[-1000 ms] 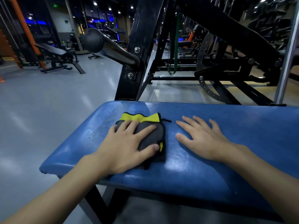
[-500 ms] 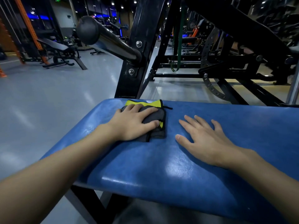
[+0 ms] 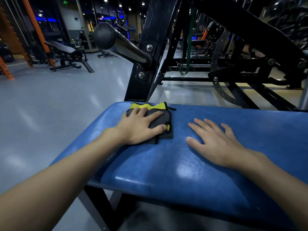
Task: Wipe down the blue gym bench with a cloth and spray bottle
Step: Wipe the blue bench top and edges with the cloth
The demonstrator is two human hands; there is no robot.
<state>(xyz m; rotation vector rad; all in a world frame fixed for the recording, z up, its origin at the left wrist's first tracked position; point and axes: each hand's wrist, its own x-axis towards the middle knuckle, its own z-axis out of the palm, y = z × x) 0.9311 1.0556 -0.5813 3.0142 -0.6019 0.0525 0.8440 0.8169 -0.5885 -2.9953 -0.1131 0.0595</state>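
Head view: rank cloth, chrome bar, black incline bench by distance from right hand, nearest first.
1. Cloth, just left of the right hand, under the left hand.
2. Chrome bar, ahead and left, raised.
3. Black incline bench, far back left.

Dim gym — glossy grey floor

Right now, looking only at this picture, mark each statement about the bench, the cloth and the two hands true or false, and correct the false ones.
1. The left hand presses the cloth onto the bench. True.
2. The right hand holds a spray bottle. False: it lies flat on the bench, holding nothing; no bottle is in view.
3. The cloth is grey and yellow. True.
4. The cloth lies at the near edge of the bench. False: it lies at the far edge, by the black frame.
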